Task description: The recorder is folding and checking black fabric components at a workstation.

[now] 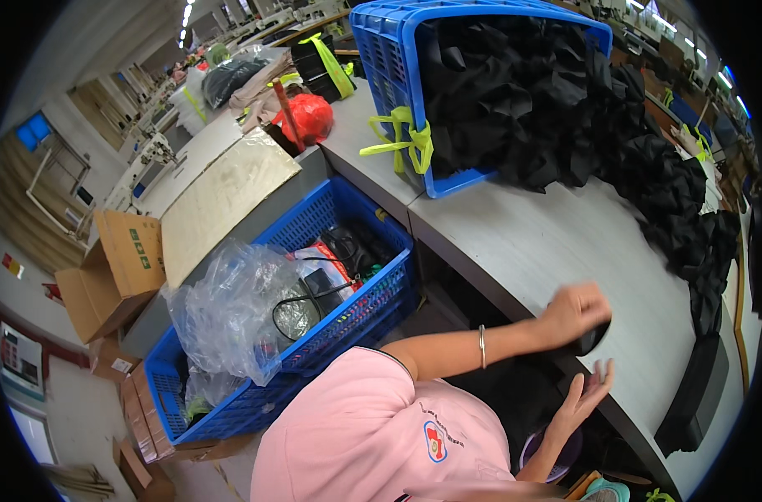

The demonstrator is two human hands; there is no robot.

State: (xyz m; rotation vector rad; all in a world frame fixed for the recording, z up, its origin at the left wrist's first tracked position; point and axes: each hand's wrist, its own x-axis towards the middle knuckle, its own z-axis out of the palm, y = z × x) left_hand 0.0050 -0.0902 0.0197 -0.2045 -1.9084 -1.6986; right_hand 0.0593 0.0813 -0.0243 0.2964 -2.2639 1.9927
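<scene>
Okay, so closest in there's a pink shirt (373, 427) on the person wearing the camera, with a purple bucket (567, 458) partly hidden beside it. The right hand (577, 403) is just by the table edge, palm up, fingers spread and looking empty. The left hand (570, 316), bangle (481, 346) on the wrist, is above the edge of the grey table (523, 243) with its fingers curled in. It's blurry, and a small black piece (597, 338) sits right under it, partly hidden, so I honestly can't tell if it's gripped.

Off to the left is a blue basket (360, 322) with crumpled clear plastic (230, 305) and a black cable (282, 308) in it. An open cardboard box (130, 268) is beyond that.

Further back on the table, a blue crate (385, 63) looks tipped over, neon tie (410, 142) knotted on its rim, with black fabric pieces (515, 109) spilling out to the right. Past that: red plastic bag (312, 117), a sewing machine (153, 155), and rows of ceiling lights (186, 15) way back.
</scene>
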